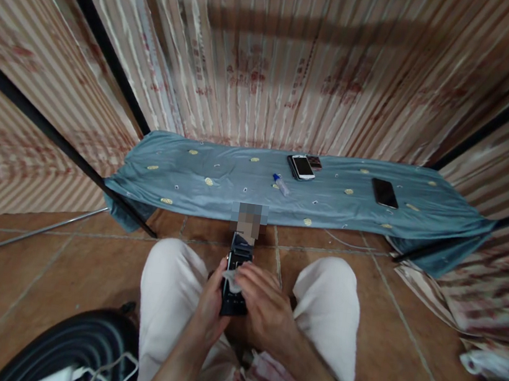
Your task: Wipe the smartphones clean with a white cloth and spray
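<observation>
A long low desk (pixel 181 175) draped in a blue-grey cloth with small yellow motifs runs across the far side of the terracotta tile floor (pixel 38 262), backed by striped, faded curtain walls (pixel 299 65). On the cloth lie a black smartphone (pixel 384 192) to the right, a stack of phones topped by a white one (pixel 303 166) near the middle, and a small clear bottle with a blue cap (pixel 281 184) just in front of that stack.

Nearer, the person sits with knees in pale trousers (pixel 166 291) apart. Between them the left hand (pixel 210 306) holds a black keypad phone (pixel 235 282) upright, fingers wrapped round its side. The right hand (pixel 265 301) lies over the phone's face, fingers pressing a small white wipe (pixel 233 277) against it.

The step in hand looks like wiping the handset clean; judged from the pose, the next move calls for a steady left grip while the wipe travels over the keys. Red printing on the curtain is too blurred to read, and no brand shows on any phone.
</observation>
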Available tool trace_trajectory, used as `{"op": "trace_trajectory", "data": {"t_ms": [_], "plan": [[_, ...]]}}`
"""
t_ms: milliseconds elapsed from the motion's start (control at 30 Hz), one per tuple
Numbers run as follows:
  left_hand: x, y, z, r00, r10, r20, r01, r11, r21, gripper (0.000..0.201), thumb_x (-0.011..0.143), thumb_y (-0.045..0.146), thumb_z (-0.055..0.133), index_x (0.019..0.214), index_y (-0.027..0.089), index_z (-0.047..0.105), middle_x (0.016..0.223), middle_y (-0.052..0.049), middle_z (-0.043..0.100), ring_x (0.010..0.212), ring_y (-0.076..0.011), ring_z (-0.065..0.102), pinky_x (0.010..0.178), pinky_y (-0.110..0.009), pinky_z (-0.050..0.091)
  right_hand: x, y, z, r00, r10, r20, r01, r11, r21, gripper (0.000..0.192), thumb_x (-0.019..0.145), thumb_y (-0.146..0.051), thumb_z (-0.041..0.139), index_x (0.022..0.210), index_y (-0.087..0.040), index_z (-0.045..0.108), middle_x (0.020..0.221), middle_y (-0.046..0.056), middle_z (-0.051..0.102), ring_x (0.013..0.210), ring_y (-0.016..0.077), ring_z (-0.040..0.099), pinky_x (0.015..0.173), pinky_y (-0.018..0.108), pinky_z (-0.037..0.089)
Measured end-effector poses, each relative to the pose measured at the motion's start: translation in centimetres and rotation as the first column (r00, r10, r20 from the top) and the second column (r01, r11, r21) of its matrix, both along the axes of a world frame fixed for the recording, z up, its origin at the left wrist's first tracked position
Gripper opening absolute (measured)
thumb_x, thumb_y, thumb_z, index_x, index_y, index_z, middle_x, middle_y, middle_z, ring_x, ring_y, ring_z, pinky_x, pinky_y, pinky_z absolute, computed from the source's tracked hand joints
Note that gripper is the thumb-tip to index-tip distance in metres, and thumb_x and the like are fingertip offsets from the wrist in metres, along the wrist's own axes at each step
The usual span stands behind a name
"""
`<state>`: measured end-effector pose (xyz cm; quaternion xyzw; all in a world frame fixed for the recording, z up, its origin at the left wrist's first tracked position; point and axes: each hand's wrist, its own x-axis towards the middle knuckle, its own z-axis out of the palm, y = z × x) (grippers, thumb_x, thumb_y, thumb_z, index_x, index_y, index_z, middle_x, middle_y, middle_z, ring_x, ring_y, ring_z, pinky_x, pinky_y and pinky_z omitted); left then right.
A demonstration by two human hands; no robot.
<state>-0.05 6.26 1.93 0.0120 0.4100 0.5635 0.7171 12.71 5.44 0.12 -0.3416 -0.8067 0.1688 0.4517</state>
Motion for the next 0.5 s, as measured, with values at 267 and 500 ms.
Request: {"op": "trace_trajectory", "data": {"t_ms": [267, 500], "plan": [[0.3, -1.0, -0.5, 0.997, -0.062, -0.054, 0.06, 0.998, -0.028, 0.039, 0.071, 0.042, 0.076, 0.097, 0.013, 0.069, 0.085, -0.008, 0.075, 0.085, -0.0233, 0.071, 0.076, -0.031, 0.056, 1.1, 2.4, 1.3, 0.934, -0.234, -0.27, 0.162, 0.951, -0.264, 0.031, 0.097, -0.022, 0.048, 0.122, -0.029, 0.066, 0.139, 0.007, 0.057, 0.131, 0.0232, 0.051, 0.108, 0.046, 0.044], [0.1, -1.1, -0.5, 0.999, -0.041, -0.018, 0.041, 0.998, -0.038, 0.035, 0.073, 0.045, 0.073, 0.093, 0.016, 0.069, 0.095, -0.01, 0.076, 0.105, -0.0286, 0.067, 0.087, -0.034, 0.054, 0.1, 0.8, 0.7, 0.998, -0.055, 0.001, 0.055, 0.992, -0.118, 0.05, 0.097, -0.016, 0.044, 0.146, -0.026, 0.04, 0.146, 0.009, 0.05, 0.138, 0.0215, 0.042, 0.111, 0.045, 0.042]]}}
